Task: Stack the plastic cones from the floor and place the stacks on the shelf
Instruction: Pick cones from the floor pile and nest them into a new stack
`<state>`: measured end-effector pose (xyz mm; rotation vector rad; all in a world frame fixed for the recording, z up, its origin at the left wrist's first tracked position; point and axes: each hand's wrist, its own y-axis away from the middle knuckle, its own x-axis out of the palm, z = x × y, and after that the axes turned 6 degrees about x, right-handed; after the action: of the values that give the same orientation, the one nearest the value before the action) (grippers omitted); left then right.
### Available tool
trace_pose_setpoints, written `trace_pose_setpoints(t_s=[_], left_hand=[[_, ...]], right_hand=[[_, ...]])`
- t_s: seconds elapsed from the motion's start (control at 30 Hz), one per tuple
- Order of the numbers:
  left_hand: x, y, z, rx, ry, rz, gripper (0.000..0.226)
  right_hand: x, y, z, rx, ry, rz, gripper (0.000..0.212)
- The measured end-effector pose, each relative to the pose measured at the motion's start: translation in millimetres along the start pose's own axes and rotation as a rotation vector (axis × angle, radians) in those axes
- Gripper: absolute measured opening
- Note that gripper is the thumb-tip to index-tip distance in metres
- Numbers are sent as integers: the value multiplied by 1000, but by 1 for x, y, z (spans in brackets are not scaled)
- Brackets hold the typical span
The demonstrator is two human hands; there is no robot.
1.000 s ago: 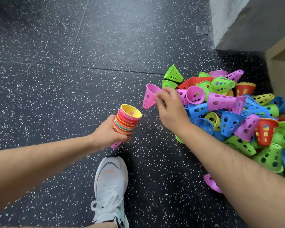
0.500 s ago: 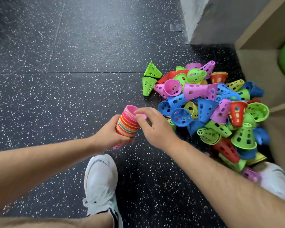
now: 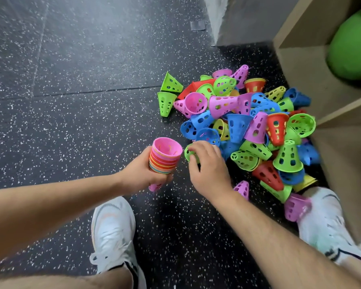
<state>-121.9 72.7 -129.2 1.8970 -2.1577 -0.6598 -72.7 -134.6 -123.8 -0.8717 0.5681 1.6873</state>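
My left hand (image 3: 141, 176) grips a tight stack of nested cones (image 3: 165, 157), striped in many colours, with a pink cone on top and its wide mouth facing up. Just to its right my right hand (image 3: 208, 170) closes its fingers on a green cone (image 3: 189, 154) at the near edge of the pile. The pile of loose perforated cones (image 3: 248, 126), green, pink, blue, red and yellow, lies on the dark speckled floor against the wooden shelf (image 3: 296, 65) at the right.
My two white shoes (image 3: 113, 232) (image 3: 325, 222) stand on the floor, the right one touching a pink cone (image 3: 296, 207). A green ball (image 3: 352, 44) sits inside the shelf. A grey wall corner (image 3: 238, 19) rises behind the pile.
The pink cone went from my right hand onto the stack. My right hand then moved right to the pile and took hold of a green cone. The view shifted right.
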Motion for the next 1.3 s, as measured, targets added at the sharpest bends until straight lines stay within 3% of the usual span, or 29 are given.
trace_pose_setpoints(t_s=[0.2, 0.47, 0.6, 0.77, 1.0, 1.17, 1.3], left_hand=[[7, -12, -3, 16, -22, 13, 78], [16, -11, 0, 13, -6, 57, 73], [15, -10, 4, 12, 6, 58, 75], [11, -7, 5, 19, -25, 4, 75], [4, -5, 1, 17, -50, -3, 77], [4, -3, -5, 4, -28, -10, 77], [1, -9, 2, 7, -26, -15, 78]], right_hand=[[-17, 0, -49, -89, 594, 40, 39], [-22, -22, -56, -134, 751, 20, 46], [-23, -29, -57, -164, 644, 19, 33], [-33, -37, -56, -238, 355, -162, 12], [-37, -39, -16, 104, -234, -279, 18], [-32, -38, 8, 131, -442, -242, 15], [-22, -27, 17, 37, -418, -49, 14]])
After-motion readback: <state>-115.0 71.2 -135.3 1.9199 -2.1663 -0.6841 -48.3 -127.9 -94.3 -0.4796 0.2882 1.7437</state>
